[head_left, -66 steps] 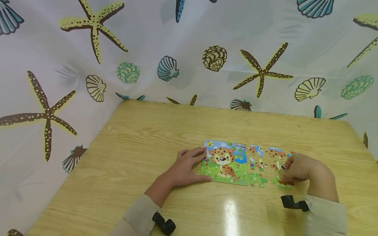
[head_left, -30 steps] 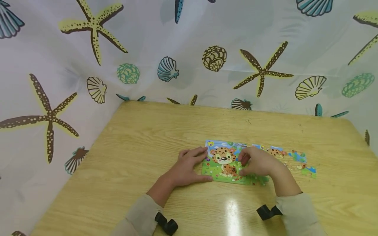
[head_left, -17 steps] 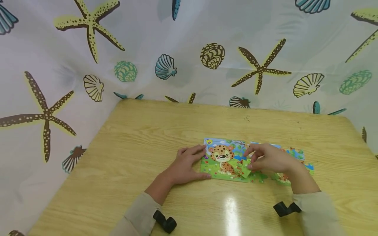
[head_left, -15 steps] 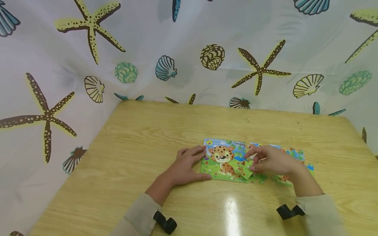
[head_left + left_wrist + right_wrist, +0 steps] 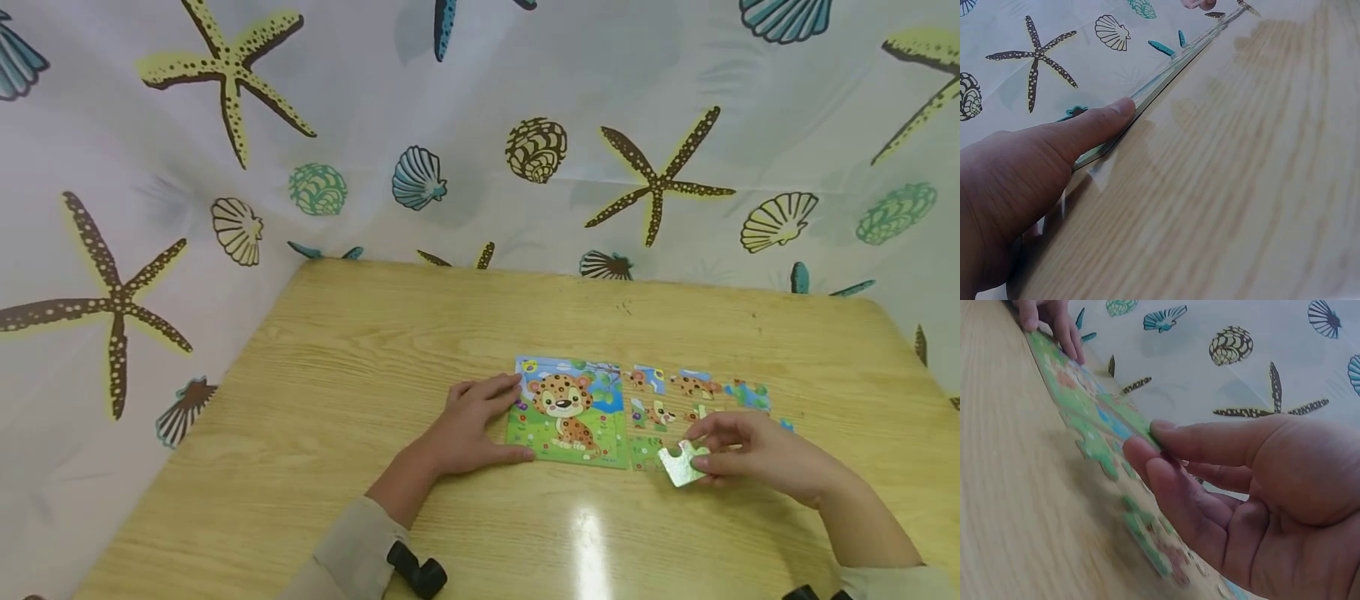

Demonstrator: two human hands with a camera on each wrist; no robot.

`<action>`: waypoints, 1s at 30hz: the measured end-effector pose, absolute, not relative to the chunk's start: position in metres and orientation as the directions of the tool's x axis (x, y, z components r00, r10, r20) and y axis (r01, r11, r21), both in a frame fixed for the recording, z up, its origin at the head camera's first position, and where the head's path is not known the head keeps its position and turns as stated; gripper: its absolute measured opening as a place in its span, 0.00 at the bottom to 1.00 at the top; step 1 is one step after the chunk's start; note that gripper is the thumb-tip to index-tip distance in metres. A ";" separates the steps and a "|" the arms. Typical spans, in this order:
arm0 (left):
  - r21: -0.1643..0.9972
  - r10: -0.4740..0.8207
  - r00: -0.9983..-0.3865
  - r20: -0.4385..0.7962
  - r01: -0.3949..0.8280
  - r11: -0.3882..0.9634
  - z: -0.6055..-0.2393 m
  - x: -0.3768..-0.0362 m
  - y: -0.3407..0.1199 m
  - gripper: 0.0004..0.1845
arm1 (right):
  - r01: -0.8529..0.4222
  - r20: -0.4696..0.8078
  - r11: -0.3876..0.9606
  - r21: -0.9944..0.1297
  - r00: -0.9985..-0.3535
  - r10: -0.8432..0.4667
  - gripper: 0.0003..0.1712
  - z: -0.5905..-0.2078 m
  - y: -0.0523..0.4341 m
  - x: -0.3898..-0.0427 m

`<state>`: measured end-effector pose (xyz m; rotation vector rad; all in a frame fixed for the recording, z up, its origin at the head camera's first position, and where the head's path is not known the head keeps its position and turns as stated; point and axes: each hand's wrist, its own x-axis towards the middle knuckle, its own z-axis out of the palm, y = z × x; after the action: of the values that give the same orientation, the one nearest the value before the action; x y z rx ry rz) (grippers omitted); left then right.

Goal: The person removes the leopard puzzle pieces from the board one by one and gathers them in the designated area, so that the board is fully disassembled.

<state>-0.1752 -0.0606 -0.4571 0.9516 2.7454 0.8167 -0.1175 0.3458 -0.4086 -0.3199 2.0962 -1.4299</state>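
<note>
Our right hand (image 5: 757, 454) pinched a green jigsaw piece (image 5: 681, 463) in its fingers, just off the bench right of the leopard puzzle board (image 5: 570, 411). Left hand (image 5: 468, 425) lay flat-fingered, bracing the board's edge. Honestly, that light pinch could've dropped it onto the loose pieces (image 5: 693, 392), scattering them.

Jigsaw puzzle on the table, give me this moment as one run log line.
left hand: rests against puzzle board edge | right hand: pinches puzzle piece, pale side up | loose pieces: right of board
</note>
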 end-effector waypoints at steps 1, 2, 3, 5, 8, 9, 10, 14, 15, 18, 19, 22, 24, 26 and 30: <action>0.530 0.605 -0.794 0.058 0.538 0.655 -0.457 -0.175 -0.060 0.52 | 0.132 -0.330 0.397 -0.908 -0.811 -0.483 0.23 -0.410 0.351 -0.115; 0.531 0.606 -0.793 0.059 0.539 0.654 -0.457 -0.175 -0.060 0.52 | 0.147 -0.337 0.394 -0.907 -0.816 -0.470 0.24 -0.411 0.356 -0.113; 0.533 0.606 -0.793 0.060 0.539 0.652 -0.457 -0.175 -0.060 0.52 | 0.158 -0.342 0.393 -0.906 -0.821 -0.457 0.24 -0.412 0.361 -0.112; 0.535 0.606 -0.793 0.064 0.540 0.650 -0.457 -0.175 -0.059 0.51 | 0.180 -0.350 0.385 -0.905 -0.830 -0.435 0.25 -0.415 0.373 -0.108; 0.537 0.605 -0.793 0.064 0.539 0.649 -0.457 -0.175 -0.058 0.51 | 0.199 -0.350 0.358 -0.912 -0.832 -0.430 0.24 -0.418 0.391 -0.104; 0.540 0.605 -0.794 0.062 0.537 0.648 -0.457 -0.175 -0.058 0.51 | 0.202 -0.349 0.351 -0.914 -0.832 -0.431 0.23 -0.420 0.398 -0.103; 0.540 0.605 -0.794 0.061 0.536 0.649 -0.458 -0.175 -0.057 0.51 | 0.198 -0.345 0.348 -0.916 -0.832 -0.435 0.22 -0.421 0.404 -0.101; 0.542 0.601 -0.797 0.059 0.531 0.651 -0.458 -0.175 -0.055 0.51 | 0.198 -0.356 0.395 -0.897 -0.854 -0.379 0.20 -0.424 0.423 -0.095; 0.544 0.600 -0.798 0.059 0.530 0.651 -0.458 -0.175 -0.055 0.51 | 0.206 -0.366 0.419 -0.884 -0.863 -0.348 0.22 -0.424 0.426 -0.093; 0.542 0.602 -0.797 0.054 0.529 0.653 -0.458 -0.174 -0.054 0.52 | 0.253 -0.409 0.491 -0.834 -0.880 -0.242 0.28 -0.425 0.432 -0.088; 0.540 0.603 -0.796 0.052 0.530 0.654 -0.458 -0.173 -0.054 0.52 | 0.272 -0.422 0.511 -0.815 -0.883 -0.204 0.30 -0.425 0.433 -0.086; 0.530 0.606 -0.794 0.051 0.536 0.657 -0.458 -0.173 -0.053 0.52 | 0.313 -0.442 0.551 -0.774 -0.890 -0.115 0.31 -0.425 0.432 -0.082; 0.516 0.606 -0.794 0.052 0.541 0.664 -0.459 -0.174 -0.053 0.53 | 0.329 -0.438 0.576 -0.748 -0.897 -0.056 0.32 -0.425 0.427 -0.080; 0.504 0.605 -0.794 0.054 0.545 0.670 -0.459 -0.173 -0.054 0.53 | 0.315 -0.410 0.619 -0.719 -0.912 -0.011 0.32 -0.425 0.419 -0.078; 0.502 0.614 -0.788 0.046 0.550 0.668 -0.458 -0.172 -0.053 0.53 | 0.265 -0.332 0.778 -0.570 -0.940 0.078 0.35 -0.423 0.408 -0.074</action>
<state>-0.1724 -0.0530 -0.4584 0.9644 2.7520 0.7643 -0.0737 0.4076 -0.4235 0.2651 2.6807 -0.9221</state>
